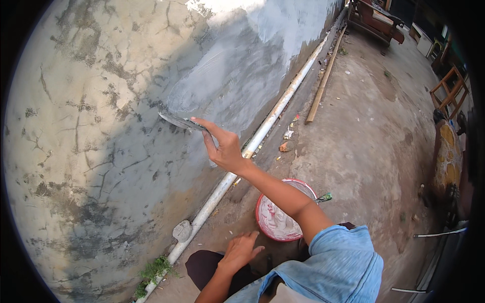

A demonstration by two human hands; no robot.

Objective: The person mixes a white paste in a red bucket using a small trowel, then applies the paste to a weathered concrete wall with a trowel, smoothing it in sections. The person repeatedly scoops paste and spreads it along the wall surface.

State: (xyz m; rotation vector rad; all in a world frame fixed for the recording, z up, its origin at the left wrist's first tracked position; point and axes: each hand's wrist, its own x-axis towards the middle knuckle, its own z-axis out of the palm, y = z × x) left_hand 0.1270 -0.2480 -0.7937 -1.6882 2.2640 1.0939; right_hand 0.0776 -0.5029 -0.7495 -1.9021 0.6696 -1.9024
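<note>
One putty knife [181,121] is pinched in the right grip [225,150], by the left wall [126,166]; left grip [238,253] is half-open, empty. Near red-rimmed bucket [258,213] might be knocked if right forearm [275,189] is lowered.

The wall [116,166] stands on my left, the pipe [275,113] along its foot. The bucket [258,214] sits right of the pipe, the plank [326,76] beyond.
</note>
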